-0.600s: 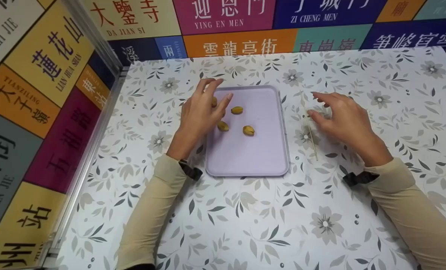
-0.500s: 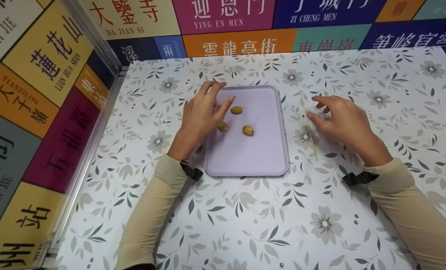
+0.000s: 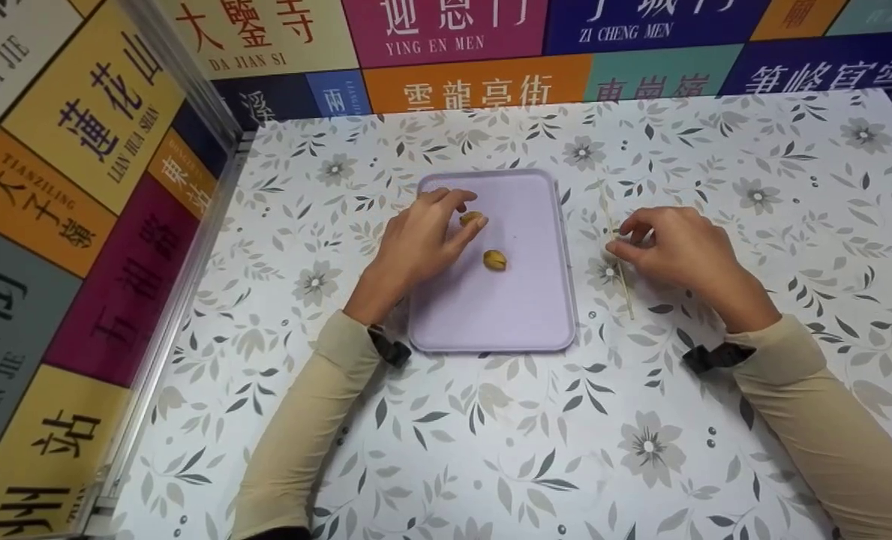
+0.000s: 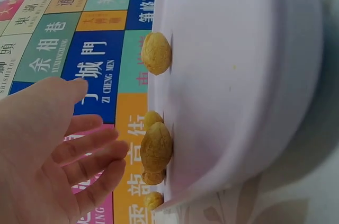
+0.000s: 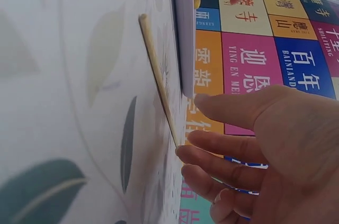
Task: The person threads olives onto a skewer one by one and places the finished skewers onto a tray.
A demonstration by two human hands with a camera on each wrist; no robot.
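Observation:
My left hand [image 3: 415, 240] hovers over the upper left of a lilac tray [image 3: 521, 315], fingers loosely bent and thumb apart. A yellow-brown nut-like piece [image 3: 471, 217] shows just beyond its thumb, and another piece [image 3: 494, 260] lies mid-tray. In the left wrist view several such pieces, one of them [image 4: 156, 53] by itself, sit on the tray, a gap between them and my left hand [image 4: 63, 150]. Right of the tray, a thin wooden stick [image 3: 623, 281] lies on the table beside my right hand [image 3: 686, 251]. Fingertips of my right hand [image 5: 265, 155] are at the stick's far end [image 5: 159, 78]; contact is unclear.
The table [image 3: 491, 450] has a white cover with grey flowers and leaves. Upright panels of coloured blocks with lettering [image 3: 476, 86] stand behind it and along its left side. Dark bands are on both wrists.
My left hand has moved right and towards me, farther over the tray, hiding pieces on its left side. My right hand has come nearer to me along the stick, with thumb and fingertips closer together.

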